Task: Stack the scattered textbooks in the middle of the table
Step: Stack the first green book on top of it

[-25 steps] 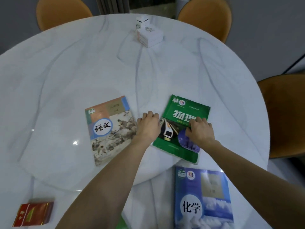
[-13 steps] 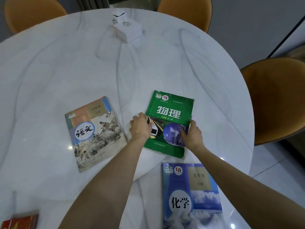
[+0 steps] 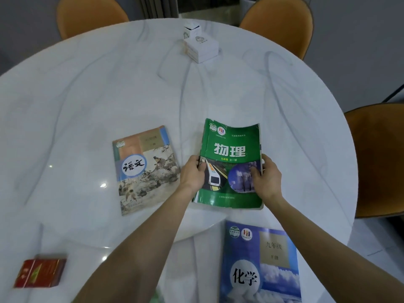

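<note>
**Green Textbook Held at Both Edges Over the Marble Table**

While both hands clamp its sides, the green textbook (image 3: 231, 158) serves as the landmark for everything else on the round white marble table (image 3: 109, 88). Far to the left of the green textbook and nearer the person, a small red box (image 3: 40, 273) lies flat close to the table's edge. Just left of the green textbook, apart from it, a textbook with a painted landscape cover (image 3: 145, 169) lies flat, turned slightly counter-clockwise. The left hand (image 3: 194, 173) closes on the green textbook's left edge, thumb on the cover and fingers curled beneath. The green textbook itself bows upward along its far edge, cover facing up; its near edge sits low by the table, though whether it touches cannot be told. The right hand (image 3: 265, 177) grips the green textbook's right edge, thumb pressed on the cover and fingertips wrapped around the page side. Beyond the green textbook, at the table's far side, stands a stack of small white boxes (image 3: 200, 45). Nearer the person than the green textbook and slightly to its right, a blue textbook (image 3: 260, 265) lies flat at the near edge of the table. Orange chairs (image 3: 376, 158) stand around the table, one well to the right of the green textbook.
</note>
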The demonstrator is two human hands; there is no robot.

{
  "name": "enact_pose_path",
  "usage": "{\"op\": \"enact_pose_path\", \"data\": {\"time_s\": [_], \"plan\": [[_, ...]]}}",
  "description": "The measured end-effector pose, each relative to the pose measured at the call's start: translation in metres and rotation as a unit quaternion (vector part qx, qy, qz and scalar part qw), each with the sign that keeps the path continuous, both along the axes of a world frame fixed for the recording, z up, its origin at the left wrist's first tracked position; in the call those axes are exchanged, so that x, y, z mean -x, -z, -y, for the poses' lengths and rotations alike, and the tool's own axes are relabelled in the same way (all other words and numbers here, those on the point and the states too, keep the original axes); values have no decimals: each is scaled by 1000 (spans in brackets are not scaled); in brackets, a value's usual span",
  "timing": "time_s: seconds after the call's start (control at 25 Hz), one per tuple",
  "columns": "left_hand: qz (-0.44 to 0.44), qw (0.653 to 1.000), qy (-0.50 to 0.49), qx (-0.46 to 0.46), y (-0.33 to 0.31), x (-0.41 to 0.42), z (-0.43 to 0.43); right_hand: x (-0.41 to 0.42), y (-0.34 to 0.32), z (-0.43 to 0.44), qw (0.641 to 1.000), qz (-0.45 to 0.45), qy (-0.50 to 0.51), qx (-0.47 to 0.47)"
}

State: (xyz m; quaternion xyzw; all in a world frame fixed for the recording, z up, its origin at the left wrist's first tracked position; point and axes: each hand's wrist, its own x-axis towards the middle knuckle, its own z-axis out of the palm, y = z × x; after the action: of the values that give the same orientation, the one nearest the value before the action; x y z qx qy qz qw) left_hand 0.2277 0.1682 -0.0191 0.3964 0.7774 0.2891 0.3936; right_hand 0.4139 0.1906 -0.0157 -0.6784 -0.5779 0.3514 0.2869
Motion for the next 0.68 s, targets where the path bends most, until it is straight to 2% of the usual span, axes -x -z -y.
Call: {"op": "enact_pose_path", "data": {"time_s": [0.32,0.68], "plan": [[20,991,-129,-41,-24,99,13,103,-35,-28,994,-36,-105,-24],[-10,976,-215,-23,-11,164,54,191,-5,-22,983,-41,-177,18]]}}
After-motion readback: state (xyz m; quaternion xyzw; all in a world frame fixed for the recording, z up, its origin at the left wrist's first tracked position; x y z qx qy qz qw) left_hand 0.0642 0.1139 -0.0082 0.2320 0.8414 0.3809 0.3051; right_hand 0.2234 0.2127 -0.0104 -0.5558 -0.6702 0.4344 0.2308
